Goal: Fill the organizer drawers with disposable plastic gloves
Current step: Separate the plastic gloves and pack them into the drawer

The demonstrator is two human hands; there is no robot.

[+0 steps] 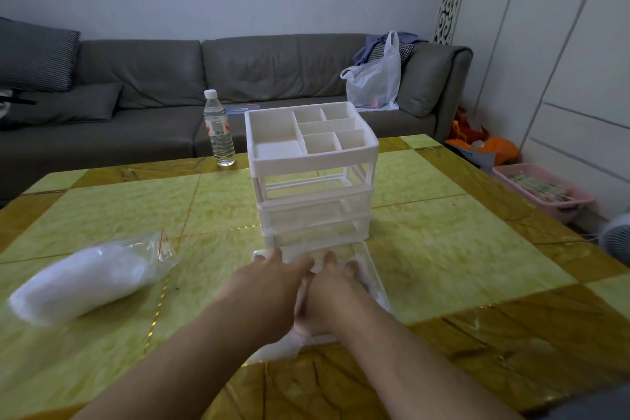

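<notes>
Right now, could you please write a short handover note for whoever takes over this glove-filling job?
Left hand and right hand: both reach into the pulled-out bottom drawer, fingers fairly straight, seemingly pressing clear gloves down; contents are blurred.
Organizer: at the table's middle; the top drawer slot looks open and unfilled, the middle one is hard to read.
Bag of gloves: lies on the table to the left, still bulging.
Done: bottom drawer apparently loaded.
Left: close it, then fill the drawers above.

Home living room: grey sofa (238, 78), tiled table (443, 249).
</notes>
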